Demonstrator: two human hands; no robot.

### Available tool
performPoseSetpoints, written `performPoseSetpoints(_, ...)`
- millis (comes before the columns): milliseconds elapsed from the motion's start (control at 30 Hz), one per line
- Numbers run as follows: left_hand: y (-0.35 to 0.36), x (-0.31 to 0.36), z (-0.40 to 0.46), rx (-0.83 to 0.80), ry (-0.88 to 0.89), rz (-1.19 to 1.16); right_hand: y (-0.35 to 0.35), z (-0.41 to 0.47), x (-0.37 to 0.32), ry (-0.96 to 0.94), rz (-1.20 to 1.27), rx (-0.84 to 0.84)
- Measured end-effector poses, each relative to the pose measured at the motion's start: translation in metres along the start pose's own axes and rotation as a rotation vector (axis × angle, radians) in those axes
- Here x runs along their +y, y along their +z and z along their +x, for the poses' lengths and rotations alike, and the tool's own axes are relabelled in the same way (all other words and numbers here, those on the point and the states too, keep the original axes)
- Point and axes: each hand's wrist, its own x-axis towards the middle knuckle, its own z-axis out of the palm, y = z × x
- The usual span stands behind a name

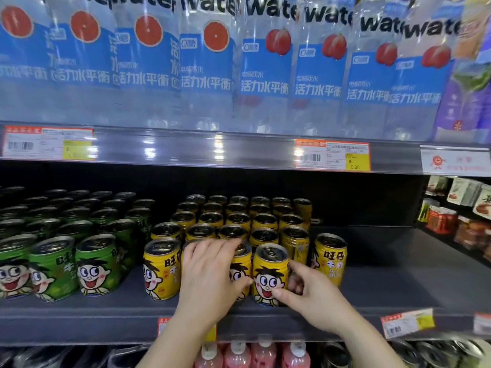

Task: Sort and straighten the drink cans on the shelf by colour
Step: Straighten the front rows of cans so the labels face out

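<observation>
Green cans (97,264) with a cartoon face fill the left of the dark shelf (132,306) in rows. Yellow cans (239,221) stand in rows at the middle. My left hand (210,269) wraps a front-row yellow can (243,264), which it mostly hides. My right hand (305,290) grips the neighbouring front yellow can (269,274) from its right side, thumb on the face print. Another yellow can (160,269) stands left of my left hand. One more yellow can (330,257) stands apart at the right, turned sideways.
Bare shelf stretches to the right of the yellow cans. Large water bottles (210,65) line the shelf above, with price tags (332,155) on its rail. Pink bottles (239,354) stand on the shelf below. Snack packets (457,216) fill a side rack at the far right.
</observation>
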Motion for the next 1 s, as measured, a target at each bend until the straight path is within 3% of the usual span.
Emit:
performPoseSetpoints(67,0.001,0.001,-0.002,0.006,-0.008,0.024,-0.003,-0.006,0.003,0.019,0.057,0.045)
performPoseSetpoints(167,0.002,0.010,-0.005,0.041,-0.006,0.055,-0.019,-0.014,0.016,0.054,0.205,0.492)
performPoseSetpoints(233,0.004,0.020,-0.006,0.048,0.015,0.058,-0.038,-0.012,0.034,0.179,0.173,0.643)
performPoseSetpoints(333,0.010,0.031,-0.008,0.006,0.012,0.056,-0.049,-0.001,0.053,0.326,0.094,0.428)
performPoseSetpoints(600,0.014,0.034,-0.007,-0.025,-0.017,0.055,-0.058,-0.009,0.045,0.141,0.210,0.034)
performPoseSetpoints(1000,0.017,0.035,-0.008,-0.005,-0.014,0.074,-0.044,-0.001,0.045,0.093,0.238,-0.020)
